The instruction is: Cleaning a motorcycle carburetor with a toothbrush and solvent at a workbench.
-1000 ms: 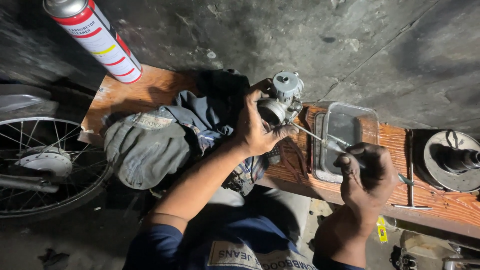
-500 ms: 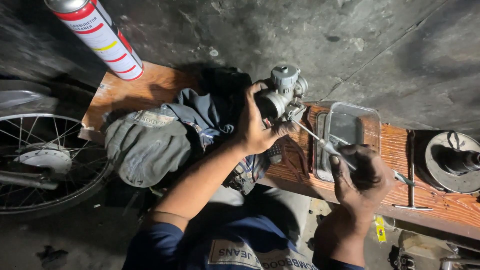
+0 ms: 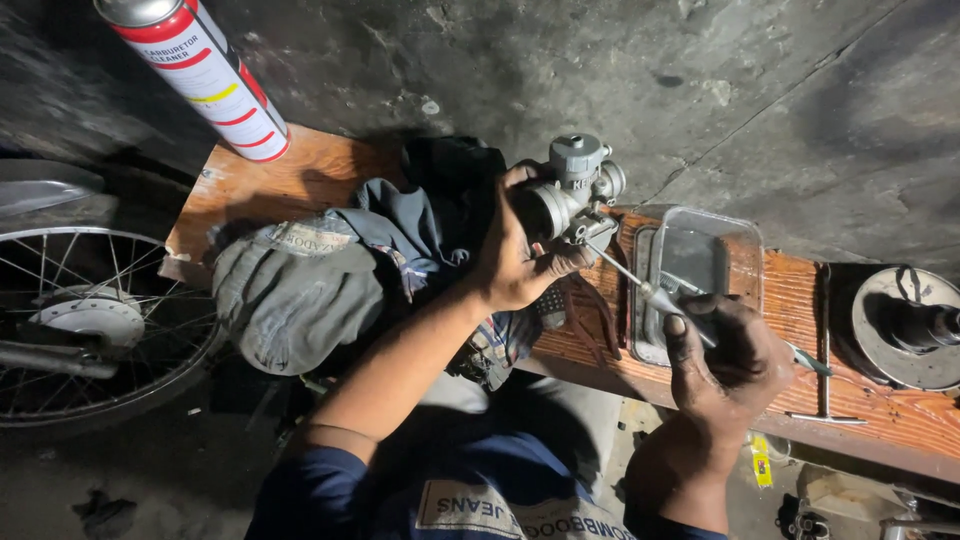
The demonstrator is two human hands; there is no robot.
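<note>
- Head view, change: against the pictures from a second and half a second before, the carburettor (image 3: 572,190) had been lifted slightly and turned, so that its round cap pointed up and away from the wooden plank (image 3: 860,410); the screwdriver (image 3: 640,285) had been swung from a flatter lie to a steeper slant, with its tip set at the lower side of the metal body. Judged from this, a screw on the body was being engaged — the tip itself was too small to be made out.
- Head view, left hand (image 3: 515,255): it was closed around the near end of the carburettor, thumb and fingers wrapped tight, and the part was held above the far edge of the plank, just beside the heap of rags (image 3: 300,290).
- Head view, right hand (image 3: 725,355): it was clenched in a fist on the screwdriver handle, held over the clear plastic tray (image 3: 740,235) near the plank's middle.
- Head view, surroundings: a red-and-white spray can (image 3: 200,70) was seen at the plank's left far corner, a spoked wheel (image 3: 90,320) beyond its left end, and a round metal part (image 3: 910,325) at its right end.
</note>
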